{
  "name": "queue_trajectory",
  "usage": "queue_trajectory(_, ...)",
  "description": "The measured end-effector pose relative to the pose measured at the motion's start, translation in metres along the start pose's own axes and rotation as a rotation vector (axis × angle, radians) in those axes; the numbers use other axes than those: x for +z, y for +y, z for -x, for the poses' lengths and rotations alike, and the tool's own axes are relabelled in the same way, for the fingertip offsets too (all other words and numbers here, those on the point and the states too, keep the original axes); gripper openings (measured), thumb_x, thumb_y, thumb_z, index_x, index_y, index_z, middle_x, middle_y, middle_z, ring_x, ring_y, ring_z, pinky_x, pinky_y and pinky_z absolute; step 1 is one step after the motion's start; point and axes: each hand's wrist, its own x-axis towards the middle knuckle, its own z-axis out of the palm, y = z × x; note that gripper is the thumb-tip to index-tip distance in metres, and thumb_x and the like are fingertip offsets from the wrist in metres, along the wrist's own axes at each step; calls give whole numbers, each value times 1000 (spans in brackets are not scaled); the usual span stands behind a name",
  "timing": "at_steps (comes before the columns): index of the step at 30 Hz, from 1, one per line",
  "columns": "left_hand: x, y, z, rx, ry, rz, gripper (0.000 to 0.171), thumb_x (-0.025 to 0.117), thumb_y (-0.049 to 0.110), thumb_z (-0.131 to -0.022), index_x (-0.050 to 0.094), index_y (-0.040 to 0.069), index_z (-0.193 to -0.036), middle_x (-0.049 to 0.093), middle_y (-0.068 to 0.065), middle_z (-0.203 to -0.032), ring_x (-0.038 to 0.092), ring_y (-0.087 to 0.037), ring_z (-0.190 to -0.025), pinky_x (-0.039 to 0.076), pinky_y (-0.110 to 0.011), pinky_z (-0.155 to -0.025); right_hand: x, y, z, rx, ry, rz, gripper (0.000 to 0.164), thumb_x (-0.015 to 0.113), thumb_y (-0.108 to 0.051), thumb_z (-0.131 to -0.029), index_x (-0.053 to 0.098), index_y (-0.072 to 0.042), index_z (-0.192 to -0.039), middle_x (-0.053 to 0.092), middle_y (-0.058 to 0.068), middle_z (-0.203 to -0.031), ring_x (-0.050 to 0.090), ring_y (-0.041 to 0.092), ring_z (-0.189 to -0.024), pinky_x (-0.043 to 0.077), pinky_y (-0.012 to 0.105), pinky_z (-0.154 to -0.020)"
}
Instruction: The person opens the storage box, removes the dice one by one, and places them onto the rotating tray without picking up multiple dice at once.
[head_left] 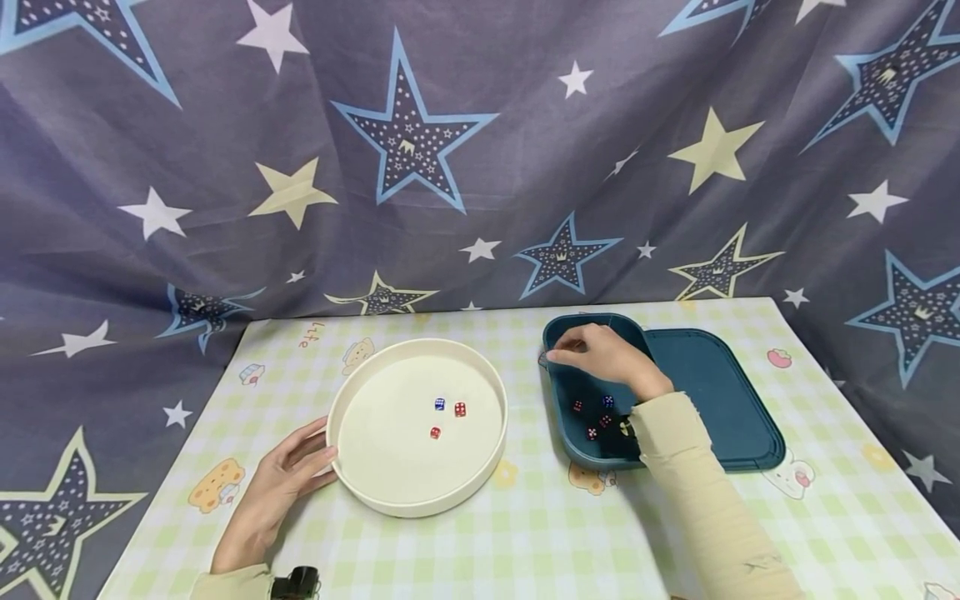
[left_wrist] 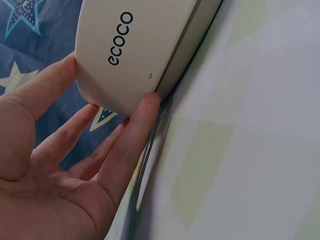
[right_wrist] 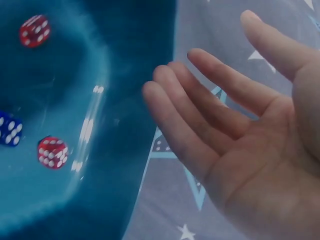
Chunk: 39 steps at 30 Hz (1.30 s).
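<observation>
My left hand (head_left: 281, 479) touches the left side of a round cream tray (head_left: 352, 487) with its fingertips. In the left wrist view, the left hand's extended fingers (left_wrist: 132, 130) rest against the tray's wall (left_wrist: 145, 45), which is printed "ecoco". Inside the tray lie a blue die (head_left: 439, 404) and two red dice (head_left: 460, 409). Over the far part of a deep teal box (head_left: 558, 417) is my right hand (head_left: 603, 354), fingers spread with nothing between them in the right wrist view. The box holds a blue die (head_left: 608, 402) and several red dice (head_left: 592, 433).
A flat teal lid (head_left: 720, 400) lies right of the box. My right sleeve (head_left: 697, 475) hides the box's near right corner and partly covers a small yellowish thing (head_left: 626, 427). Behind the checked tablecloth (head_left: 465, 550) hangs a star-patterned curtain (head_left: 480, 167).
</observation>
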Motion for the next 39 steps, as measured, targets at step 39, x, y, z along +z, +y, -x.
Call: queue_trajectory(39, -2, -3, -2, -13, -19, -10, 68, 67, 26, -97, 34, 13, -155, 40, -20, -148, 65, -9, -111, 59, -33, -95, 5, 58, 0, 166, -54, -7, 27, 63, -22, -99, 72, 3, -103, 67, 14, -81, 59, 19, -70, 49, 29, -61)
